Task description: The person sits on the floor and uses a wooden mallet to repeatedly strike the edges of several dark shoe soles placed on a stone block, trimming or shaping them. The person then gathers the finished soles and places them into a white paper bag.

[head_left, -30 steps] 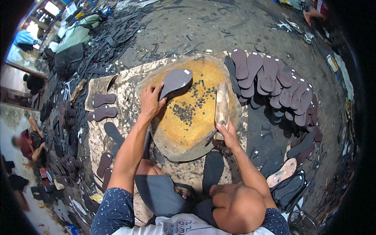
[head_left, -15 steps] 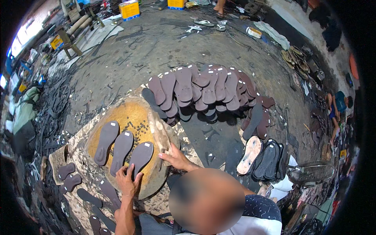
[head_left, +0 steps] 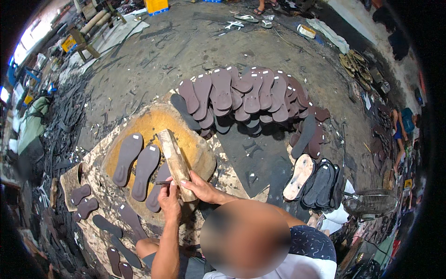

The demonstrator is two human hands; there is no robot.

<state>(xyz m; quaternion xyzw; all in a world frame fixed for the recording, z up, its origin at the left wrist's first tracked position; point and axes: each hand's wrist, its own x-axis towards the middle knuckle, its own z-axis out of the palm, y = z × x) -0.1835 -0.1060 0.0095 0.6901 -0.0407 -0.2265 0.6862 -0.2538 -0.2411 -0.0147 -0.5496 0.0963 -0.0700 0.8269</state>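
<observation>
In my right hand [head_left: 202, 188] is a thick, pale wooden club [head_left: 173, 156], held by its near end and slanting over the block. The fingers of my left hand [head_left: 170, 202] pinch a short dark punch [head_left: 162, 182], which lies sideways over the nearest sole. Three dark brown shoe soles rest side by side on a round wooden block [head_left: 200, 148]: a left one [head_left: 127, 156], a middle one [head_left: 145, 174] and a right one [head_left: 158, 197]. The club and my left hand partly cover the right sole. Small dark bits [head_left: 155, 139] lie scattered on the block's yellowish top.
Beyond the block, many brown soles [head_left: 253, 95] lie in an overlapping heap. To the right are a pale sole [head_left: 298, 179], stacked black soles [head_left: 319, 183] and a fan [head_left: 370, 203]. Loose soles [head_left: 107, 225] lie at left. Another person's feet [head_left: 261, 9] show at the far edge.
My right hand has taken hold of the wooden club and brought it left over the block. My left hand has left the right sole's surface and now holds the punch.
</observation>
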